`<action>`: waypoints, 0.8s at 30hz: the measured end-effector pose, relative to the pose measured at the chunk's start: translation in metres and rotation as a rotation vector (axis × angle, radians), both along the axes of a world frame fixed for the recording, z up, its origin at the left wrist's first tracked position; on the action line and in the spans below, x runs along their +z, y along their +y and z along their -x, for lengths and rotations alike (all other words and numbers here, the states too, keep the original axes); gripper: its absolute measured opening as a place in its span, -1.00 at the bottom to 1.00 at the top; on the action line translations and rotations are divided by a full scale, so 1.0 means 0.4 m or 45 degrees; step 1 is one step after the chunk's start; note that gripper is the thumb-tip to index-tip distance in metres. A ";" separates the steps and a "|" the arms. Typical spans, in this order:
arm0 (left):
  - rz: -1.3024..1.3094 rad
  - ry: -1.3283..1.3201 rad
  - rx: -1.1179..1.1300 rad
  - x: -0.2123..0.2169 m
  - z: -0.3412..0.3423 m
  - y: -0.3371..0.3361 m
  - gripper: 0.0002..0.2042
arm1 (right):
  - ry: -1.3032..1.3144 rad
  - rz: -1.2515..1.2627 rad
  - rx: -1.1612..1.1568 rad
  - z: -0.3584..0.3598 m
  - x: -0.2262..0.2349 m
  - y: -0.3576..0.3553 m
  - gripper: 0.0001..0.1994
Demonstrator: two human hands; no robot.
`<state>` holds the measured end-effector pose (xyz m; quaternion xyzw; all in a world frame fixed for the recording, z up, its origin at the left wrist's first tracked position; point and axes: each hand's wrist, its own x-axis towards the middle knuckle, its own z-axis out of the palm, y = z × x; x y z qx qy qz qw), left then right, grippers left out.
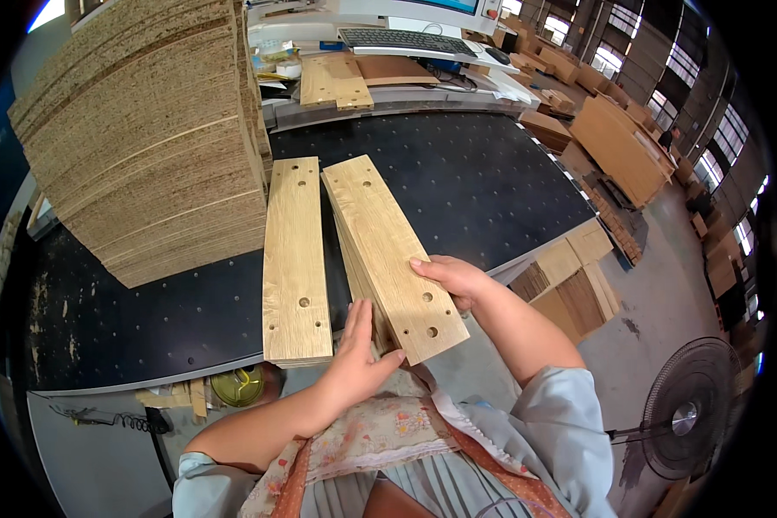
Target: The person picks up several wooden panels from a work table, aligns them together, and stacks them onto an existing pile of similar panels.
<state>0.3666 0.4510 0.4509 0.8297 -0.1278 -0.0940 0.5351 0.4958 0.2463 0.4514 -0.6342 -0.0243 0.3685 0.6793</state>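
A pale wood-grain board (390, 246) with drilled holes near its ends lies tilted to the right, over more boards whose edges show at its left. My right hand (456, 278) grips its right edge, thumb on the top face, other fingers hidden beneath. Held out flat, the fingers of my left hand (358, 358) are between this pile and a second one, the thumb close to the near end of the tilted board. That second pile of matching drilled boards (293, 259) lies on the left, its edges squared up. Both rest on a black dotted work table (483, 190).
A tall stack of chipboard panels (160, 164) stands on the table's left. Behind are a keyboard (406, 41), a monitor and loose drilled boards (332, 79). Wood panels (570, 276) sit beside the table's right edge, and a black fan (686, 414) stands at the lower right.
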 end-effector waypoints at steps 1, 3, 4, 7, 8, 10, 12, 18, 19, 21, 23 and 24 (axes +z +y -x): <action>-0.041 -0.022 0.006 -0.012 0.003 -0.004 -0.20 | -0.066 0.118 0.021 0.001 0.006 0.001 -0.40; -0.034 -0.064 0.057 -0.027 -0.001 -0.007 -0.21 | -0.224 0.537 0.080 0.009 0.069 -0.001 -0.38; -0.035 -0.087 0.079 -0.033 -0.001 -0.006 -0.22 | -0.304 0.742 0.110 0.013 0.098 -0.003 -0.37; -0.004 -0.138 0.152 -0.089 -0.001 0.001 -0.21 | -0.360 0.649 0.044 0.044 0.088 -0.041 -0.37; 0.058 -0.128 0.158 -0.110 0.000 0.002 -0.24 | -0.313 0.474 -0.002 0.058 0.061 -0.058 -0.36; 0.131 -0.053 0.138 -0.153 0.012 0.002 -0.25 | -0.225 0.116 -0.092 0.096 -0.019 -0.091 -0.35; 0.277 0.006 0.087 -0.166 0.018 -0.002 -0.28 | 0.096 -0.208 -0.147 0.172 -0.053 -0.076 -0.35; 0.984 0.127 0.140 -0.244 -0.004 -0.027 -0.47 | -0.022 -0.545 -0.222 0.219 -0.111 0.052 -0.49; 1.234 0.285 0.199 -0.237 -0.003 -0.024 -0.47 | -0.045 -0.609 -0.231 0.227 -0.079 0.073 -0.47; 1.055 0.325 0.204 -0.237 0.000 -0.018 -0.48 | -0.068 -0.559 -0.195 0.220 -0.065 0.070 -0.39; 0.951 0.109 0.122 -0.254 -0.001 -0.014 -0.45 | -0.075 -0.449 -0.213 0.224 -0.053 0.075 -0.36; 0.704 -0.102 0.078 -0.261 -0.001 -0.003 -0.44 | -0.043 -0.499 -0.160 0.216 -0.069 0.065 -0.29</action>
